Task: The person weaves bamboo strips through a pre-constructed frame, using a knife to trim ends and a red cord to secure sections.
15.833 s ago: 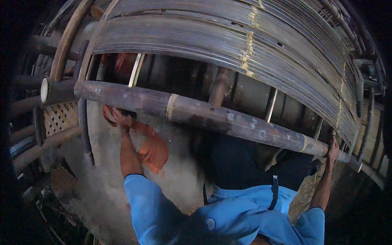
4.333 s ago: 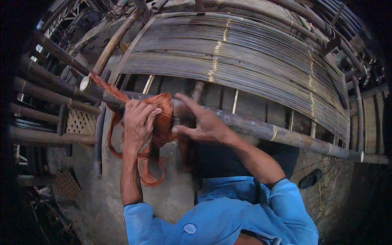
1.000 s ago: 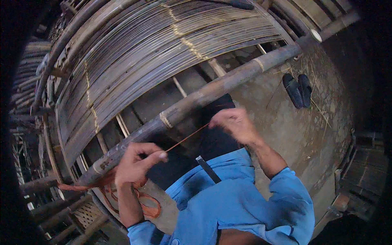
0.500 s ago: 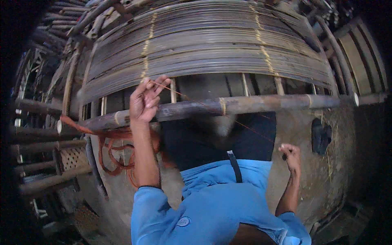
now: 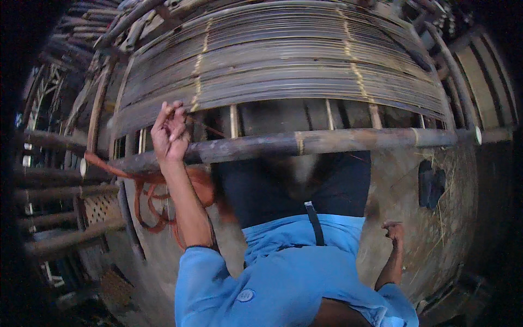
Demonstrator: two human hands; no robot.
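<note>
A slatted blind (image 5: 261,82) of thin strips, bound by two yellow cords, lies on a wooden frame in front of me. Along its near side runs a bamboo pole (image 5: 348,139). Above the pole's left part, my left hand (image 5: 172,133) is closed, its curled fingers pinching a thin reddish-brown thread (image 5: 210,129). The thread slants rightward behind the pole; further along it is too faint to follow. Low at the right, beside my hip, my right hand (image 5: 394,231) is closed in a pinch. The thread's end at that hand is blurred.
A rust-orange bundle of strands (image 5: 201,185) hangs from the pole's left end and loops down by my left forearm. Dark footwear (image 5: 430,184) lies on the floor at right. Wooden rails (image 5: 71,193) stand at left, with stacked poles (image 5: 87,24) behind.
My left hand has moved left and its fingers have curled in more. My right hand has dropped lower and slightly right. The thread between them shows less clearly.
</note>
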